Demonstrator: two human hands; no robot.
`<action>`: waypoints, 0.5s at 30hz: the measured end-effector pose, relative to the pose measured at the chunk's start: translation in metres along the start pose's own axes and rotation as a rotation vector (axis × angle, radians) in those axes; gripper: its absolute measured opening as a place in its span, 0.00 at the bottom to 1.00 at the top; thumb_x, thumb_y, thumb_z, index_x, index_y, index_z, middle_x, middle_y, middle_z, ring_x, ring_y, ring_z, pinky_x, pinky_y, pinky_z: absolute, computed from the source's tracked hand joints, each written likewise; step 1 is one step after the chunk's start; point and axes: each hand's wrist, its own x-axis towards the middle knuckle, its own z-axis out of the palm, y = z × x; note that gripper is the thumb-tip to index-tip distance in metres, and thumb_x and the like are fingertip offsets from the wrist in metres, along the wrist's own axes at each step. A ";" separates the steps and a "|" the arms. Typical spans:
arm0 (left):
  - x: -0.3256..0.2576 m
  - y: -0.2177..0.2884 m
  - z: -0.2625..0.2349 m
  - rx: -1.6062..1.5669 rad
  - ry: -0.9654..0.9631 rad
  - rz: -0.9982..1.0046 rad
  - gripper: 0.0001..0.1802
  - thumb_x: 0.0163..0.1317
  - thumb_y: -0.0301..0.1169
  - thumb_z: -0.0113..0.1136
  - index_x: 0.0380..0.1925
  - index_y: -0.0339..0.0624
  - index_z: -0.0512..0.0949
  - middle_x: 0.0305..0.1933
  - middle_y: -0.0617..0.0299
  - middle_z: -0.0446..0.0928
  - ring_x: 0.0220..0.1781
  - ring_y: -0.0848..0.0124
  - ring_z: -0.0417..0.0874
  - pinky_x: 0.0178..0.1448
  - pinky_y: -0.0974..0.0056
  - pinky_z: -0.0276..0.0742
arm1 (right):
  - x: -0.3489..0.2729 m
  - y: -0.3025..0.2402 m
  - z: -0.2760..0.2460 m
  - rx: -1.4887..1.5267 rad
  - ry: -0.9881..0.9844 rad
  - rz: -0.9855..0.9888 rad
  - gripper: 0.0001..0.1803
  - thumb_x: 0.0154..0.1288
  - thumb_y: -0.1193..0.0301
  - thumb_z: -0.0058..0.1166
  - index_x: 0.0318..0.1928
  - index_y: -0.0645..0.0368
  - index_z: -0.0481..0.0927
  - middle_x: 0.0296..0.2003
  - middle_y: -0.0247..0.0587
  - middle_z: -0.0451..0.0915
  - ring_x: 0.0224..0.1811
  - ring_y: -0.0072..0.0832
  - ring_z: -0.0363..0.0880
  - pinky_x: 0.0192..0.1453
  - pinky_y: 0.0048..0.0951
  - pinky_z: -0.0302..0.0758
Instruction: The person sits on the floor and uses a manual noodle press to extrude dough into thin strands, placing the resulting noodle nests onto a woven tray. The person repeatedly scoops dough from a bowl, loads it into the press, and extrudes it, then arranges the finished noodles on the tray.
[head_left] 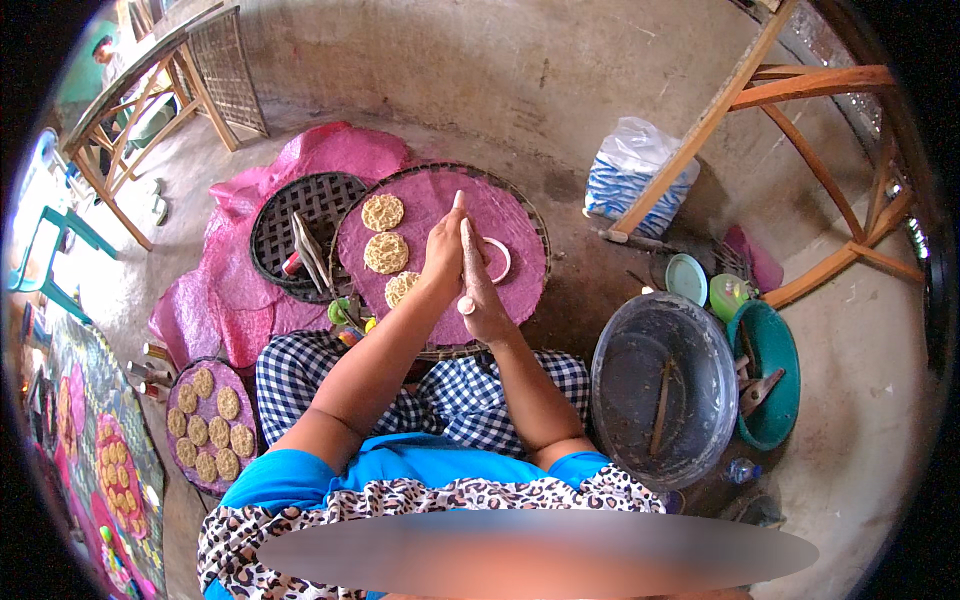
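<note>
My left hand (444, 248) and my right hand (481, 285) are pressed palm to palm, fingers stretched out and pointing away from me. At the near edge of the palms a pale lump of dough (466, 306) pokes out; what lies between the palms is hidden. Both hands are above a round woven tray lined with a pink sheet (425, 195). Left of them on the sheet lie three round, tangled noodle-like discs (386, 253), the nearest partly covered by my left forearm. A pink ring (497, 260) rests just right of my right hand, which partly covers it.
A dark woven basket (282, 215) with a folded item sits at left on pink plastic (220, 265). Nearer, a smaller tray (182, 385) carries several discs. At right are a large grey basin (612, 375), a teal basin (790, 390), a plastic-wrapped pack (625, 190) and a wooden frame (690, 140).
</note>
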 end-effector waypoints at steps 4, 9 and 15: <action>-0.010 -0.019 -0.009 0.586 -0.180 0.503 0.25 0.66 0.42 0.36 0.57 0.38 0.57 0.55 0.52 0.64 0.55 0.62 0.67 0.56 0.62 0.64 | 0.003 0.002 -0.007 -0.050 0.108 0.000 0.58 0.51 0.28 0.22 0.66 0.65 0.31 0.68 0.50 0.28 0.70 0.40 0.21 0.70 0.40 0.25; -0.029 -0.047 -0.001 0.318 -0.583 0.430 0.29 0.65 0.37 0.32 0.63 0.38 0.44 0.69 0.58 0.40 0.71 0.67 0.39 0.71 0.62 0.33 | 0.000 0.016 -0.021 0.204 0.091 0.183 0.53 0.53 0.30 0.18 0.66 0.60 0.38 0.67 0.46 0.36 0.69 0.36 0.33 0.69 0.36 0.36; 0.002 -0.012 -0.021 1.169 -0.557 0.926 0.17 0.63 0.36 0.39 0.39 0.41 0.76 0.31 0.51 0.77 0.46 0.51 0.74 0.62 0.54 0.57 | -0.016 0.022 -0.022 0.362 0.146 0.346 0.38 0.65 0.40 0.22 0.52 0.65 0.63 0.48 0.45 0.64 0.55 0.25 0.60 0.62 0.28 0.55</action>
